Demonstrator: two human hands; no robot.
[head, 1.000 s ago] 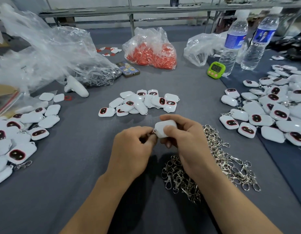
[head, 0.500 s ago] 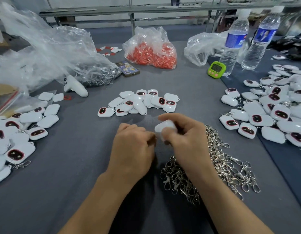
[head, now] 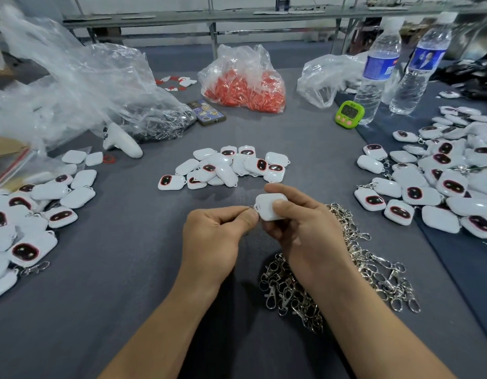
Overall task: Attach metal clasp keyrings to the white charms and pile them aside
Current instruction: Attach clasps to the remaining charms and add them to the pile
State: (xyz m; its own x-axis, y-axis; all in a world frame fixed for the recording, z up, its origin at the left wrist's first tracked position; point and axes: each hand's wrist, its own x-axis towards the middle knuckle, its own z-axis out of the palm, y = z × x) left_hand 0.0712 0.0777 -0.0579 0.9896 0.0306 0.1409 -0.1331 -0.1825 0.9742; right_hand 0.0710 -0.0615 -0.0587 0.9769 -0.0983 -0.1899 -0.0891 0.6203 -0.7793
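Both forearms are reaching in low over the grey table (head: 122, 269). The right hand (head: 305, 231) is gripping a white charm (head: 270, 205) between thumb and fingers, just beside the heap of metal clasp keyrings (head: 354, 266). The left hand (head: 217, 236) is pinching a small metal ring (head: 251, 207) at the charm's left corner.

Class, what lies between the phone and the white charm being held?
The head view shows a small pile of white charms between the phone and the held charm.
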